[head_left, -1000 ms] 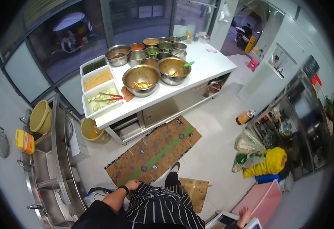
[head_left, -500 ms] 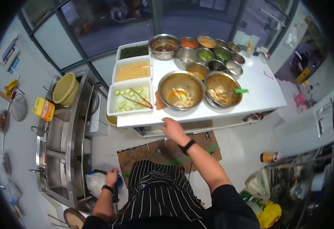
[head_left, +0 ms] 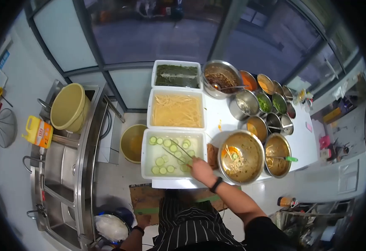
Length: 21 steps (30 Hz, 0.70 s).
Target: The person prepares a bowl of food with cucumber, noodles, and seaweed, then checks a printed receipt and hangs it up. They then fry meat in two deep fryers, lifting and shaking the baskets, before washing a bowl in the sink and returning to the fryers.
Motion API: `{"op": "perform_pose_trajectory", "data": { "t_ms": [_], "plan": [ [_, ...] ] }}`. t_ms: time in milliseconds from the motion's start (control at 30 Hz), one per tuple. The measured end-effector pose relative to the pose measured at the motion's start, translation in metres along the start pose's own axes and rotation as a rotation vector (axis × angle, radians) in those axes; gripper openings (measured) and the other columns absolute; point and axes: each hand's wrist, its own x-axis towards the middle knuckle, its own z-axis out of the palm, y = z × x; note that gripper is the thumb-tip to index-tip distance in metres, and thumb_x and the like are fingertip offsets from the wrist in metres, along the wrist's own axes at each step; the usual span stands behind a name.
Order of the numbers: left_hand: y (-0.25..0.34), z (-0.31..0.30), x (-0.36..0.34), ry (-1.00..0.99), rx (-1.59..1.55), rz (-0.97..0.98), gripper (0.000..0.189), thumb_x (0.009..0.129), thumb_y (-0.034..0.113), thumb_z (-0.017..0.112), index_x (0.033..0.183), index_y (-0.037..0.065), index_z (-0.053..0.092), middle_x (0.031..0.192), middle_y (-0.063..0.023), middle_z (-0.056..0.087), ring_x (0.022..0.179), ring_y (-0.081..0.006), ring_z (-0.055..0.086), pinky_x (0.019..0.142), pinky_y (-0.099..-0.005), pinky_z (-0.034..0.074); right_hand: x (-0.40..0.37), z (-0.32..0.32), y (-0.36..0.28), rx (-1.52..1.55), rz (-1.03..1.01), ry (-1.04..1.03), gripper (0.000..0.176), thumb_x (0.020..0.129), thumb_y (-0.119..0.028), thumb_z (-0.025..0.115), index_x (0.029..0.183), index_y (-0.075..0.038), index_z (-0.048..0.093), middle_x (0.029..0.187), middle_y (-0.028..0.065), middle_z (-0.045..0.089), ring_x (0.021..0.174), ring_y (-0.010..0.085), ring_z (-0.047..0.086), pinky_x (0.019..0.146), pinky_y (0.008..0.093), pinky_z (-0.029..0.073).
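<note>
Gripped in my right hand [head_left: 201,170] are metal tongs [head_left: 175,155], whose tips lie among cucumber slices in a white tray [head_left: 144,155]. The hand covers the tongs' handles at the tray's front right corner. Low in the view, my left hand [head_left: 144,220] hangs beside my striped apron [head_left: 192,224]; its fingers are too dark and small to read. Right of my right hand, a large steel bowl [head_left: 252,167] holds some noodles and red sauce. Beside it, a smaller steel bowl [head_left: 284,167] has a green-handled utensil [head_left: 291,159] in it.
Behind the cucumber tray are trays of pale strips [head_left: 178,111] and dark green strips [head_left: 177,76]. Several steel containers and a bowl of dark food [head_left: 220,79] stand at the back right. A yellow bucket [head_left: 69,107] sits by the sinks [head_left: 61,161] at left.
The view has turned left and come closer to the table. My right hand has moved from the table's front edge to the cucumber tray and taken hold of the tongs.
</note>
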Motion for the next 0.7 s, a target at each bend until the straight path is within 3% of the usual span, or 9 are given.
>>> {"op": "perform_pose_trajectory", "data": {
  "t_ms": [33, 100, 233, 300, 400, 467, 533, 600, 700],
  "plan": [
    [0.012, -0.025, 0.004, 0.474, 0.111, 0.265, 0.019, 0.078, 0.021, 0.056, 0.087, 0.005, 0.061, 0.083, -0.0139, 0.064, 0.071, -0.0267, 0.063, 0.062, -0.0378, 0.049, -0.004, -0.03, -0.005, 0.041, 0.005, -0.04, 0.036, 0.075, -0.014, 0.059, 0.106, 0.004, 0.053, 0.088, 0.0222, 0.061, 0.082, 0.0331, 0.062, 0.071, 0.0417, 0.05],
    [0.062, -0.091, 0.01, 0.399, -0.495, -0.015, 0.023, 0.085, 0.025, 0.052, 0.09, 0.004, 0.06, 0.077, -0.0096, 0.063, 0.069, -0.0199, 0.061, 0.061, -0.034, 0.048, -0.01, -0.087, -0.01, 0.16, 0.016, -0.086, 0.034, 0.074, -0.018, 0.063, 0.102, 0.001, 0.056, 0.085, 0.0201, 0.062, 0.079, 0.0332, 0.062, 0.068, 0.0413, 0.05],
    [0.048, -0.12, 0.055, 0.266, -0.54, -0.052, 0.027, 0.089, 0.027, 0.049, 0.094, 0.003, 0.059, 0.079, -0.0056, 0.061, 0.068, -0.0162, 0.059, 0.06, -0.0311, 0.047, 0.038, -0.163, -0.024, 0.103, 0.1, 0.05, 0.027, 0.074, -0.019, 0.066, 0.093, -0.001, 0.058, 0.072, 0.0183, 0.061, 0.068, 0.0367, 0.06, 0.061, 0.0403, 0.048],
    [0.04, -0.116, 0.065, 0.402, -0.485, 0.138, 0.024, 0.089, 0.025, 0.048, 0.091, 0.003, 0.058, 0.076, -0.0051, 0.058, 0.066, -0.017, 0.059, 0.058, -0.0309, 0.046, 0.092, -0.176, -0.024, 0.004, 0.057, 0.185, 0.027, 0.076, -0.02, 0.065, 0.09, 0.0, 0.057, 0.072, 0.0204, 0.061, 0.069, 0.0384, 0.06, 0.062, 0.0432, 0.048],
    [0.05, -0.121, 0.046, 0.251, -0.669, 0.079, 0.024, 0.089, 0.026, 0.046, 0.089, 0.005, 0.057, 0.074, -0.0047, 0.057, 0.066, -0.0161, 0.058, 0.055, -0.0297, 0.046, 0.19, -0.168, -0.025, -0.076, 0.056, 0.253, 0.032, 0.076, -0.026, 0.065, 0.088, 0.003, 0.056, 0.075, 0.0244, 0.061, 0.072, 0.0399, 0.06, 0.064, 0.0456, 0.05],
    [-0.029, -0.035, 0.064, 0.309, -0.559, 0.04, 0.022, 0.09, 0.025, 0.043, 0.089, 0.006, 0.055, 0.071, -0.0037, 0.055, 0.064, -0.0141, 0.057, 0.051, -0.0279, 0.044, 0.25, -0.154, -0.031, -0.076, 0.116, 0.207, 0.035, 0.076, -0.03, 0.065, 0.086, 0.004, 0.06, 0.078, 0.0254, 0.062, 0.076, 0.0393, 0.061, 0.068, 0.0438, 0.051],
    [0.028, -0.078, 0.014, 0.048, -1.204, -0.505, 0.019, 0.09, 0.02, 0.04, 0.092, 0.008, 0.054, 0.073, -0.0038, 0.055, 0.063, -0.0141, 0.056, 0.049, -0.0267, 0.043, 0.3, -0.137, -0.033, -0.075, 0.141, 0.128, 0.038, 0.072, -0.032, 0.067, 0.085, 0.004, 0.063, 0.075, 0.0244, 0.063, 0.075, 0.0382, 0.062, 0.069, 0.0432, 0.05],
    [0.027, -0.064, -0.019, 0.103, -1.088, -0.358, 0.014, 0.09, 0.017, 0.038, 0.089, 0.01, 0.051, 0.074, -0.0044, 0.054, 0.059, -0.0126, 0.053, 0.047, -0.026, 0.042, 0.335, -0.122, -0.036, -0.131, 0.118, 0.096, 0.038, 0.073, -0.031, 0.067, 0.086, 0.005, 0.064, 0.077, 0.0248, 0.063, 0.077, 0.0377, 0.063, 0.071, 0.0423, 0.051],
    [-0.004, -0.033, -0.044, -0.054, -1.352, -0.348, 0.005, 0.086, 0.015, 0.043, 0.084, 0.01, 0.045, 0.072, -0.0026, 0.045, 0.06, -0.0143, 0.047, 0.051, -0.0273, 0.039, 0.355, -0.116, -0.046, -0.176, 0.149, 0.051, 0.034, 0.078, -0.028, 0.063, 0.087, 0.004, 0.065, 0.085, 0.0251, 0.063, 0.084, 0.0363, 0.063, 0.076, 0.0409, 0.051]
  ]
}}
